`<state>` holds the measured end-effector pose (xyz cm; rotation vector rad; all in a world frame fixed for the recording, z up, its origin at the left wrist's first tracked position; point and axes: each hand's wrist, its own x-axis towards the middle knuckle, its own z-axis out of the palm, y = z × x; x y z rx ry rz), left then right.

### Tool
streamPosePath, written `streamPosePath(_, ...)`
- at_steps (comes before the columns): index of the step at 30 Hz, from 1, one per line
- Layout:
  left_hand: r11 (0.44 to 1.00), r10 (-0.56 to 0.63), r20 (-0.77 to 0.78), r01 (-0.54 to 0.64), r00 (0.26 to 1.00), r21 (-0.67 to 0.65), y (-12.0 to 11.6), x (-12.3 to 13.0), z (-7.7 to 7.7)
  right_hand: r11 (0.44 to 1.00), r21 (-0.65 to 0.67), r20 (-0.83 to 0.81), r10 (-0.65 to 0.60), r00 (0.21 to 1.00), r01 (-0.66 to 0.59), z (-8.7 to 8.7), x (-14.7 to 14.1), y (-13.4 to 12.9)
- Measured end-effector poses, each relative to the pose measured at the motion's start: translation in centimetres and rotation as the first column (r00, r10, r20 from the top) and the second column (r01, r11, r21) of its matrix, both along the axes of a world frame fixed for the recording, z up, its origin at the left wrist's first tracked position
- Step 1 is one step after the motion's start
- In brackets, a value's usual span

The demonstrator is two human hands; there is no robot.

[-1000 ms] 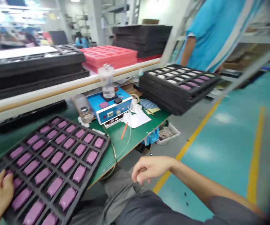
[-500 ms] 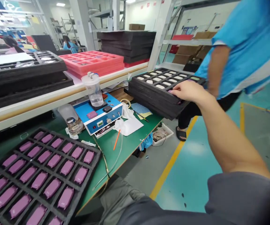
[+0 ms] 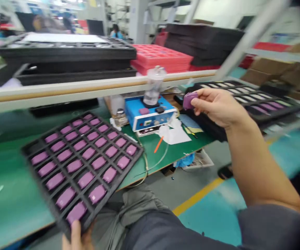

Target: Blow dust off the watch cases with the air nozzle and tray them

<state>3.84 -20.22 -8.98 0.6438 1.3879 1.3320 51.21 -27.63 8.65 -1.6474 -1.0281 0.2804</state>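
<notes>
Raised over the right part of the bench, my right hand pinches a small purple plastic casing between thumb and fingers. At the bottom, my left hand is closed on the near corner of a black foam tray, partly cut off by the frame edge. Rows of similar purple casings lie in the tray's compartments; one at the far left corner is bare. To the right, behind my right forearm, another foam tray tops a stack and carries white pieces and a few purple ones.
A blue bench device bears a clear plastic canister. Nearby are a glass jar, white paper and an orange pen-like stick. Black foam trays and red foam trays fill the shelf above.
My right hand has lifted away from the stacked tray with a purple casing. My left hand has come into view at the other tray. The view has swung left; the nearby person is mostly gone.
</notes>
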Motion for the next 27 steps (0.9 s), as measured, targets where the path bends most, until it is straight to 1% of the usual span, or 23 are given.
streamPosePath(1,0.999,0.039,0.059,-0.038,0.997,-0.029,-0.4,-0.1,-0.8,0.988,-0.050,-0.030,0.146,0.989,-0.147,-0.1,-2.9,2.9)
streamPosePath(2,0.997,0.062,0.104,-0.058,0.993,-0.046,-0.7,-0.2,-1.4,0.952,-0.103,-0.058,0.284,0.957,-0.289,-0.4,-5.9,5.8)
streamPosePath(3,0.997,0.062,0.145,-0.055,0.987,-0.057,-1.0,-0.3,-1.8,0.895,-0.155,-0.079,0.412,0.908,-0.419,-0.8,-8.8,8.6)
streamPosePath(4,0.997,0.049,0.177,-0.038,0.983,-0.062,-1.2,-0.5,-2.1,0.823,-0.198,-0.093,0.524,0.846,-0.532,-1.4,-11.7,11.3)
streamPosePath(5,0.998,0.038,0.191,-0.027,0.981,-0.062,-1.4,-0.6,-2.2,0.750,-0.230,-0.096,0.617,0.781,-0.621,-2.1,-14.5,14.0)
streamPosePath(6,0.998,0.028,0.198,-0.016,0.980,-0.061,-1.7,-0.8,-2.2,0.684,-0.251,-0.089,0.688,0.720,-0.685,-2.9,-17.3,16.7)
streamPosePath(7,0.998,0.023,0.201,-0.011,0.979,-0.061,-1.9,-0.9,-2.2,0.636,-0.263,-0.078,0.735,0.673,-0.725,-3.7,-20.0,19.4)
streamPosePath(8,0.998,0.023,0.201,-0.012,0.979,-0.058,-2.2,-1.0,-2.1,0.606,-0.273,-0.065,0.763,0.643,-0.747,-4.6,-22.7,22.0)
streamPosePath(9,0.998,0.025,0.201,-0.014,0.979,-0.055,-2.4,-1.0,-2.0,0.596,-0.284,-0.057,0.772,0.633,-0.751,-5.4,-25.3,24.6)
streamPosePath(10,0.998,0.027,0.202,-0.017,0.979,-0.052,-2.6,-1.1,-2.0,0.606,-0.304,-0.069,0.756,0.651,-0.735,-6.2,-27.8,27.1)
streamPosePath(11,0.998,0.030,0.204,-0.020,0.979,-0.051,-2.8,-1.1,-2.1,0.630,-0.327,-0.097,0.720,0.688,-0.705,-7.0,-30.1,29.5)
streamPosePath(13,0.998,0.033,0.204,-0.023,0.978,-0.052,-3.1,-1.1,-2.2,0.649,-0.351,-0.099,0.691,0.716,-0.675,-8.3,-34.1,33.4)
streamPosePath(14,0.998,0.031,0.204,-0.021,0.979,-0.052,-3.2,-1.2,-2.3,0.653,-0.366,-0.093,0.683,0.724,-0.663,-8.9,-35.7,35.0)
streamPosePath(16,0.999,0.021,0.205,-0.011,0.979,-0.049,-3.3,-1.2,-2.6,0.653,-0.396,-0.060,0.683,0.728,-0.645,-9.9,-38.0,37.3)
streamPosePath(18,0.999,0.010,0.209,-0.001,0.978,-0.043,-3.5,-1.4,-2.8,0.646,-0.418,-0.005,0.701,0.713,-0.639,-10.6,-39.2,39.0)
streamPosePath(19,0.999,0.009,0.209,0.000,0.978,-0.043,-3.5,-1.4,-2.9,0.634,-0.429,0.027,0.722,0.692,-0.644,-10.8,-39.5,39.7)
streamPosePath(21,0.999,0.016,0.201,-0.006,0.979,-0.049,-3.7,-1.5,-3.0,0.581,-0.464,0.084,0.781,0.619,-0.669,-10.8,-39.8,41.1)
streamPosePath(24,0.998,0.028,0.193,-0.017,0.981,-0.059,-3.8,-1.6,-3.1,0.475,-0.545,0.136,0.863,0.486,-0.691,-10.6,-40.1,42.7)
streamPosePath(25,0.998,0.031,0.195,-0.020,0.980,-0.059,-3.9,-1.6,-3.1,0.455,-0.566,0.154,0.878,0.454,-0.688,-10.6,-40.2,43.0)
streamPosePath(27,0.998,0.041,0.197,-0.031,0.980,-0.055,-4.0,-1.5,-3.1,0.452,-0.582,0.204,0.886,0.417,-0.676,-10.8,-40.4,43.1)
